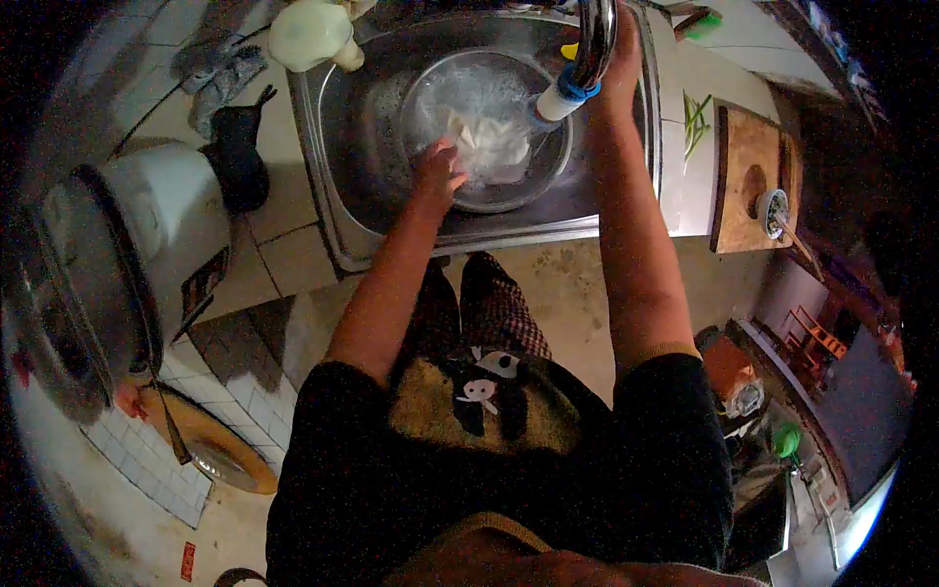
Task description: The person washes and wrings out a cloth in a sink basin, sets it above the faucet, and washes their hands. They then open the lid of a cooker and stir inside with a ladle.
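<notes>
A round metal basin (565, 168) sits in the stainless steel sink (377, 210), with cloudy, foamy water in it. A crumpled white cloth (494, 147) lies in this water. My left hand (440, 176) is over the basin's near left rim, right beside the cloth, its thumb and fingers apart. Above the basin's right side hangs the faucet (595, 49), with a white and blue nozzle (564, 100). My right hand (623, 68) is raised behind the faucet at the sink's right side; its fingers are mostly hidden there.
A pale rounded container (311, 37) stands at the sink's back left corner. Left are a dark cloth (238, 157) and a large white appliance (166, 210). Right of the sink lie green stalks (696, 125) and a wooden cutting board (734, 186) with a small bowl (774, 213).
</notes>
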Demonstrator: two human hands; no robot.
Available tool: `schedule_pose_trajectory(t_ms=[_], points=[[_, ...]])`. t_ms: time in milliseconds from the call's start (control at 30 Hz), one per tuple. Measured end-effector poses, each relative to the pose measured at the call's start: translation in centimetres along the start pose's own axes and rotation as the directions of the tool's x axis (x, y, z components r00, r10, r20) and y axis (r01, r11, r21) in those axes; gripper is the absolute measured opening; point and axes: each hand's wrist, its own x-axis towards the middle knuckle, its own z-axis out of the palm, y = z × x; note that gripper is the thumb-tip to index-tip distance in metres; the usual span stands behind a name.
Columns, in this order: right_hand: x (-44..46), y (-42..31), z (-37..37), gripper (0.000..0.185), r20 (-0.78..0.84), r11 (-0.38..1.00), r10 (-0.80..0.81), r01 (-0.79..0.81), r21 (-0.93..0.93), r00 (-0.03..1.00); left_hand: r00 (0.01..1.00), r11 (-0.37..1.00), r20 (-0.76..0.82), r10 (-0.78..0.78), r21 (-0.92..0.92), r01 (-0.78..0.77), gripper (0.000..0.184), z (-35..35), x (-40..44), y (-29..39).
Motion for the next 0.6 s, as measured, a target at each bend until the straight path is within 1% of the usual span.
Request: schedule_pose_trajectory(t_ms=[33,67,100,133,167,233,267,300,333,367,433,467,500,567,600], points=[[0.5,-2.1,1.1,0.024,-0.014,0.968,0.034,-0.029,0.25,0.999,1.0,0.999,-0.009,-0.004,0.037,0.005,0.041,0.1,0.2,-0.1],[1.6,-2.7,1.4,0.024,-0.015,0.967,0.035,-0.03,0.251,0.999,1.0,0.999,-0.011,-0.004,0.038,0.005,0.041,0.1,0.0,-0.1],[2.9,-2.8,1.5,0.032,0.031,0.998,-0.015,0.013,0.054,0.999,1.0,0.998,0.002,0.027,0.05,-0.027,0.041,0.1,-0.1,0.0],[3.9,-2.6,1.4,0.041,0.086,0.988,-0.054,0.066,-0.143,0.995,0.998,0.996,0.016,0.057,0.062,-0.058,0.041,0.2,-0.5,0.0],[4.2,-2.0,1.3,0.041,0.086,0.988,-0.052,0.064,-0.143,0.995,0.998,0.996,0.014,0.056,0.062,-0.057,0.041,0.3,-0.9,0.1],[4.4,-0.7,0.8,0.041,0.094,0.987,-0.142,0.148,-0.056,0.985,0.994,0.993,-0.026,0.102,0.063,-0.101,0.041,0.6,-1.5,0.2],[4.0,0.0,0.2,0.041,0.099,0.988,-0.139,0.145,-0.055,0.985,0.994,0.993,-0.031,0.102,0.059,-0.1,0.041,0.6,-1.5,0.1],[3.5,0.7,-0.6,0.033,0.041,0.949,-0.259,0.263,-0.173,0.965,0.992,0.989,-0.03,0.124,0.083,-0.122,0.041,0.6,-1.6,0.1],[2.9,1.3,-1.2,0.027,-0.001,0.883,-0.383,0.365,-0.296,0.924,0.989,0.984,-0.026,0.147,0.108,-0.143,0.042,0.6,-1.6,0.0],[1.3,1.0,-1.0,0.027,0.001,0.882,-0.382,0.365,-0.297,0.924,0.989,0.984,-0.026,0.145,0.106,-0.142,0.042,0.5,-1.1,-0.1],[-2.5,0.9,-0.7,0.027,0.163,0.9,-0.217,0.262,-0.349,0.962,0.995,0.996,-0.069,0.078,0.059,-0.074,0.044,0.4,0.0,-0.5],[-3.2,2.1,-0.6,0.026,0.074,0.972,-0.078,0.092,-0.217,0.994,0.995,0.996,-0.071,0.076,0.059,-0.071,0.044,0.2,0.3,-1.0],[-4.1,4.1,-0.8,0.027,0.005,0.995,0.076,-0.075,-0.065,0.997,0.99,0.975,-0.046,0.134,0.183,-0.123,0.045,-0.2,0.6,-1.4],[-4.5,17.7,-5.8,0.029,0.18,0.95,0.206,-0.152,-0.274,0.962,0.981,0.936,-0.016,0.191,0.305,-0.177,0.046,-0.1,1.2,-1.4],[-6.2,17.1,-5.2,0.033,0.126,0.85,0.162,-0.073,-0.521,0.979,0.996,0.995,-0.062,0.057,0.089,-0.051,0.046,0.0,1.4,-1.4]])
